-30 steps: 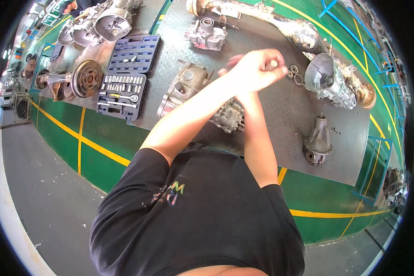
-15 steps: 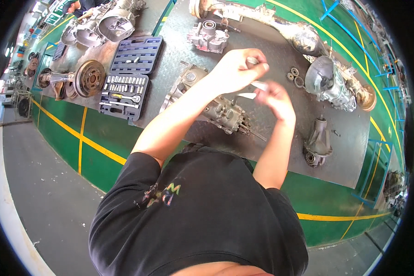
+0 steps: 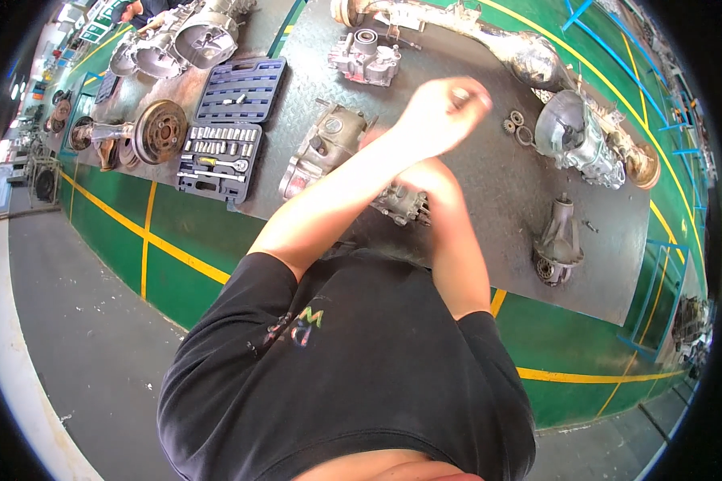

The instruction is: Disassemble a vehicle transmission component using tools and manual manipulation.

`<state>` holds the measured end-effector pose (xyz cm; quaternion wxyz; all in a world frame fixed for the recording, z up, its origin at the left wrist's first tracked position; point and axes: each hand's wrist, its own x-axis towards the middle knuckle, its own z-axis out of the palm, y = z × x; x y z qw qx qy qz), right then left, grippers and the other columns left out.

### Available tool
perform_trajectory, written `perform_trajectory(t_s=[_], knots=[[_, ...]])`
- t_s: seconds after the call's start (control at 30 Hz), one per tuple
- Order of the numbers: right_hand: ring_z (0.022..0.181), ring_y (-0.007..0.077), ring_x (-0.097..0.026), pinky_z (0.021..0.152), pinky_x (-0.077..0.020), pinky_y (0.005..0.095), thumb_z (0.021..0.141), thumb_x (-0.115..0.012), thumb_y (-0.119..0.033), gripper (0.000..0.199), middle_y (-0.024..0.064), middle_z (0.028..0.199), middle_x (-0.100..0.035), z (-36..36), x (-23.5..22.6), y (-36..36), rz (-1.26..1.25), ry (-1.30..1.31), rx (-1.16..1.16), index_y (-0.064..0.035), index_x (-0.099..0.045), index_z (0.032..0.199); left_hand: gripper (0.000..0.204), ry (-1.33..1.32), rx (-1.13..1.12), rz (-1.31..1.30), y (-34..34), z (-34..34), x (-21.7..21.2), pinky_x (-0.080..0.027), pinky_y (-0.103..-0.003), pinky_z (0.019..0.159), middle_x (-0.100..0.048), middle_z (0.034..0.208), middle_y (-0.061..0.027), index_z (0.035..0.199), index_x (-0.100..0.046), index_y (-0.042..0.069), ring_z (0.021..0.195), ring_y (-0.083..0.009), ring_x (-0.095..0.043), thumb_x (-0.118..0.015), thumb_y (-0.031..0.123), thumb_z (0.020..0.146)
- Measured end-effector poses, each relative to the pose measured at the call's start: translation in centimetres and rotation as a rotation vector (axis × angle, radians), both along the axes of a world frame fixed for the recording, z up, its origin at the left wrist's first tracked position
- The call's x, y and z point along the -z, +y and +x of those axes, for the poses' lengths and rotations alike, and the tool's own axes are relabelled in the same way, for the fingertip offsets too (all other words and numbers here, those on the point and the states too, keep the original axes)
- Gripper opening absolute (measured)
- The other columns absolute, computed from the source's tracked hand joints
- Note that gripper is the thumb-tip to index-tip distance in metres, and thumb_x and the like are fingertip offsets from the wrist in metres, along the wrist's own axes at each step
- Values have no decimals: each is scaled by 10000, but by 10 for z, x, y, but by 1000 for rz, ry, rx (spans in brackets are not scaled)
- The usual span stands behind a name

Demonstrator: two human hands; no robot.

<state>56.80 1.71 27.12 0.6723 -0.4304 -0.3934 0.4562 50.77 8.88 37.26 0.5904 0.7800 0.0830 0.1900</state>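
Observation:
My left arm reaches across my body, and my left hand [image 3: 444, 111] is a closed fist above the grey checker-plate bench [image 3: 489, 200], with something small and shiny at its fingertips. My right forearm rises beneath it; my right hand [image 3: 425, 170] is mostly hidden under the left forearm, just above a small metal gear assembly [image 3: 401, 205]. A cast gearbox housing [image 3: 319, 149] lies left of the arms. Small gears and rings [image 3: 515, 128] lie right of the left fist.
An open blue socket set case [image 3: 219, 152] and a hub with a brake disc [image 3: 154, 132] sit at the left. A differential housing [image 3: 586, 138], a pinion carrier [image 3: 557, 239], a long axle [image 3: 473, 36] and a small casting [image 3: 366, 56] surround the hands. Green floor with yellow lines lies below.
My left hand has swung to the right and crossed over my right arm. My right hand has drawn back under the left forearm, out of sight.

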Motion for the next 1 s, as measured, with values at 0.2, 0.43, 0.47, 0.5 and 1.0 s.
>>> perform_trajectory(t_s=[0.2, 0.43, 0.47, 0.5, 1.0], knots=[[802, 130, -641, 689, -522, 288, 832, -672, -106, 222, 76, 894, -697, 25, -19, -64, -216, -250, -51, 16, -665, 1018, 154, 16, 126, 219, -11, -14, 0, -462, -284, 628, -602, 743, -31, 917, -652, 32, 688, -100, -567, -624, 183, 936], [802, 149, -626, 721, -509, 295, 832, -660, -83, 209, 54, 874, -683, 28, -3, -46, -232, -238, 190, 25, -653, 1011, 205, -54, 2, 37, 6, -13, -16, -474, -342, 586, -644, 727, -97, 956, -651, 14, 639, -203, -594, -616, 213, 924], [794, 139, -621, 711, -501, 285, 822, -648, -51, 204, 38, 866, -675, 29, 2, -41, -153, -337, 660, 22, -644, 1012, 203, -157, 49, 256, 3, -14, -12, -471, -349, 584, -624, 718, -105, 938, -645, 13, 631, -225, -591, -615, 214, 920], [788, 135, -626, 723, -505, 276, 782, -701, -87, 276, 43, 875, -675, 15, -10, -40, -143, -374, 529, 13, -651, 1035, 210, -180, 125, 321, 1, -15, -9, -480, -343, 602, -625, 757, -123, 936, -656, 17, 651, -271, -598, -623, 223, 912], [800, 170, -633, 775, -512, 318, 853, -703, -135, 191, 60, 791, -651, 10, -34, -35, -363, -668, -469, 21, -620, 925, 169, -83, -230, -270, 11, -3, -3, -423, -228, 547, -544, 687, 21, 925, -641, 58, 611, -56, -509, -585, 208, 982]])
